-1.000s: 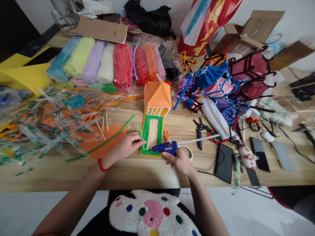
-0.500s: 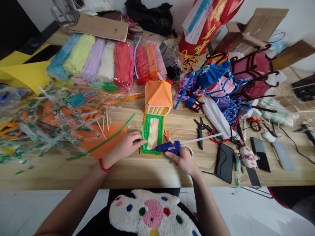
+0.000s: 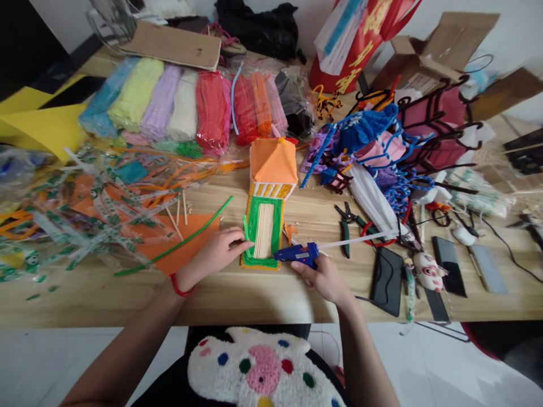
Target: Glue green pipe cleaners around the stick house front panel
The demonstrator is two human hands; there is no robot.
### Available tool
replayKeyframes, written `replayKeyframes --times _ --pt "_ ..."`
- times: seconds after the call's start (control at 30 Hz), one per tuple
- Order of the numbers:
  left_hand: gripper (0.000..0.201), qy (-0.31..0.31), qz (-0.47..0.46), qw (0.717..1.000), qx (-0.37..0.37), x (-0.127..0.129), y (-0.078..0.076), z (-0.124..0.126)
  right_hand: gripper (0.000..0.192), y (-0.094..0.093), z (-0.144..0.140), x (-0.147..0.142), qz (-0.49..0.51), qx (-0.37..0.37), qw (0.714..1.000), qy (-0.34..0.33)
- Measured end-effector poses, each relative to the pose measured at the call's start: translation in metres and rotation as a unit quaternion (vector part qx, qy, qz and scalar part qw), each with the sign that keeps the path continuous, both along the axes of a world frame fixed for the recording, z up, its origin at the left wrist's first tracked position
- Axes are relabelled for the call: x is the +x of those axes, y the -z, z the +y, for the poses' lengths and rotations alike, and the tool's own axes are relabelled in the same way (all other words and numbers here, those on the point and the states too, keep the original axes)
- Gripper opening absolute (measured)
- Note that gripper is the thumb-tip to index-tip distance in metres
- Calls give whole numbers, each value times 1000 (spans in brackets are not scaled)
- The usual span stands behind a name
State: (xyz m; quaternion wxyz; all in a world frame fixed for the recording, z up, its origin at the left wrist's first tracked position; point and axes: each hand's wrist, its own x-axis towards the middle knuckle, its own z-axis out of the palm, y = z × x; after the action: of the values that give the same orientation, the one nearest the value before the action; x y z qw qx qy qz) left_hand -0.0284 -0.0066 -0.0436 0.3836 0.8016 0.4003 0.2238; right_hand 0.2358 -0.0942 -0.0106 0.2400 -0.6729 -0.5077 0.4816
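Note:
My right hand [image 3: 319,276] is wrapped round a blue hot glue gun [image 3: 302,255], its nozzle over the lower right of a model base [image 3: 277,229]. That base has a green fuzzy border, an orange edge and a middle strip of thin wooden sticks [image 3: 265,229]. At its far end stands a little house [image 3: 274,164] with an orange roof and striped walls. With fingertips pinched, my left hand [image 3: 224,246] holds a short green pipe cleaner [image 3: 245,229] at the base's left edge. A longer green pipe cleaner [image 3: 186,240] lies left of it on orange sheet.
Bagged bundles of coloured pipe cleaners [image 3: 173,107] line the back. Scraps and tape strips [image 3: 97,220] spread over the left. Pliers [image 3: 345,232], a dark phone [image 3: 387,281] and pipe-cleaner lanterns [image 3: 436,124] are on the right.
My right hand has drawn the glue gun a little to the right, so its nozzle sits nearer the base's right edge. My left hand looks unmoved.

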Motion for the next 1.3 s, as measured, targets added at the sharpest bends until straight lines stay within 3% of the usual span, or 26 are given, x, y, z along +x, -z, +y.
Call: replayKeyframes --times 0.23,0.5,0.6,0.67,0.8,0.93,1.1,1.3 --pt "32 -1 -2 1000 -8 0 -1 -1 36 -13 2 3 -71 -15 996 -47" --pt "30 -8 5 1000 7 -1 1 -4 31 -33 3 -7 -206 22 974 -94" --pt "28 -25 24 999 7 1 -1 -8 35 -35 0 -6 -184 37 979 -74" --pt "27 -40 36 999 -3 2 -5 -12 39 -35 -2 -2 -137 58 989 -21" --pt "21 -51 32 998 -16 7 -15 -19 43 -27 -3 12 -125 85 985 84" --pt "11 -38 24 999 10 9 -22 -23 41 -7 5 30 -256 134 950 115" --pt "7 -29 40 996 74 8 -19 -28 46 21 22 53 -361 206 909 32" --pt "11 -32 39 996 74 1 -11 -28 51 35 35 60 -427 178 886 -1"
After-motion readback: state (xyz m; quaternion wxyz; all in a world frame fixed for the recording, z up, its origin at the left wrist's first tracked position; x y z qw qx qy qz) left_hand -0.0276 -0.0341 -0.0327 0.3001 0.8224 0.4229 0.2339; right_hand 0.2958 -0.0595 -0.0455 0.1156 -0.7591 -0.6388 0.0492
